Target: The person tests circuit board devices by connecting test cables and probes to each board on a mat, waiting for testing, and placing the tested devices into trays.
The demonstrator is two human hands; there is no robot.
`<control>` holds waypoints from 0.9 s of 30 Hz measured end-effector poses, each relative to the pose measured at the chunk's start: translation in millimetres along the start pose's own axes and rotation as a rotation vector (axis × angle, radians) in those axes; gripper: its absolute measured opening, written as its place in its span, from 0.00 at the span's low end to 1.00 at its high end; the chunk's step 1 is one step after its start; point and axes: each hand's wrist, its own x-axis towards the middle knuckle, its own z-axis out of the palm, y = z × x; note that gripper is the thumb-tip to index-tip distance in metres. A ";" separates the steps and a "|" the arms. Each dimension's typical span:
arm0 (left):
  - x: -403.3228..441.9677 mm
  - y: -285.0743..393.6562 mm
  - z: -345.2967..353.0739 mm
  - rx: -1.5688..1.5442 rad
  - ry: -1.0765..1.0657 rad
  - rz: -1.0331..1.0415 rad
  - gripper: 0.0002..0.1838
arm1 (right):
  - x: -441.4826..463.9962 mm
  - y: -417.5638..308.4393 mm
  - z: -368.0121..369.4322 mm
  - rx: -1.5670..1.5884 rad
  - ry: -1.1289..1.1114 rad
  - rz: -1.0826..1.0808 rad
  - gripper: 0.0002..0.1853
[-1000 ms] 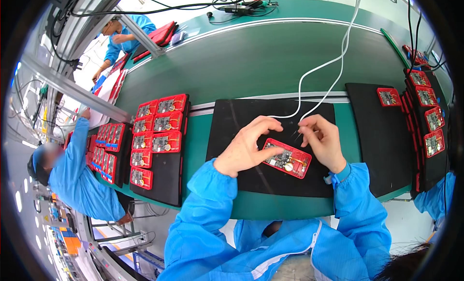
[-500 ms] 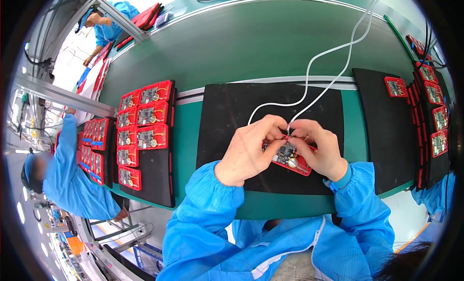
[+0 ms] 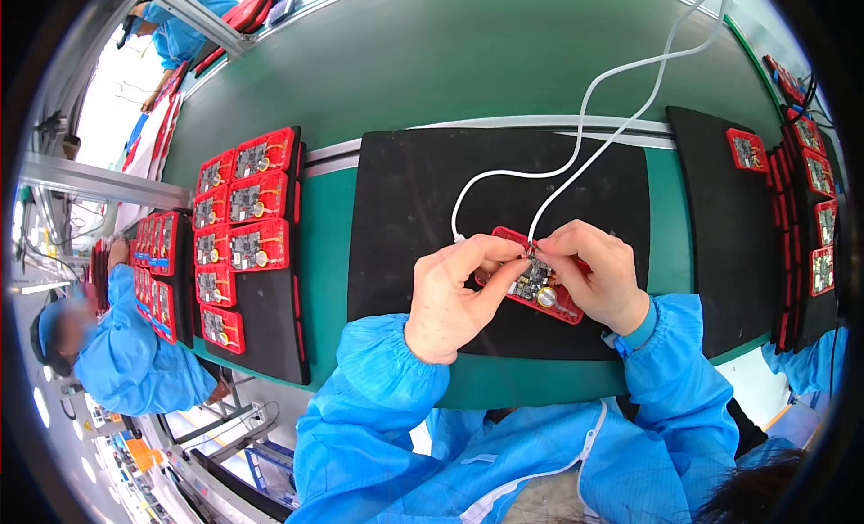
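Note:
A circuit board [image 3: 535, 281] with a round coin cell [image 3: 546, 297] lies in a red tray [image 3: 569, 314] on the black mat. My left hand [image 3: 454, 294] is closed in a pinch at the board's upper edge, its thumb over the board's left part. My right hand [image 3: 601, 276] pinches the end of a white cable [image 3: 545, 205] where it meets that edge. The fingertips of both hands nearly touch there and hide the plug. A second white cable [image 3: 461, 200] ends in a plug just above my left hand.
Red trays with boards [image 3: 259, 200] stand in rows on a black mat at left. On the right are another black mat [image 3: 720, 227], one red tray [image 3: 747, 150] and stacked trays [image 3: 821, 222]. A co-worker in blue [image 3: 135, 353] sits at left; another [image 3: 180, 29] is farther back.
The whole view has shifted slightly. My left hand has moved a little away from the cable end, so more of the red tray's top edge shows; the second cable's plug is now visible.

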 end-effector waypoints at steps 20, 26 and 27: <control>0.1 -9.7 1.2 0.072 -0.001 0.192 0.08 | -2.3 5.9 2.2 -0.011 -0.015 -0.048 0.06; 0.1 -9.2 1.2 0.084 -0.007 0.188 0.08 | -2.8 6.7 2.6 -0.008 -0.018 -0.049 0.06; 0.0 -9.1 1.3 0.087 -0.006 0.184 0.08 | -2.8 7.0 2.7 -0.008 -0.017 -0.054 0.06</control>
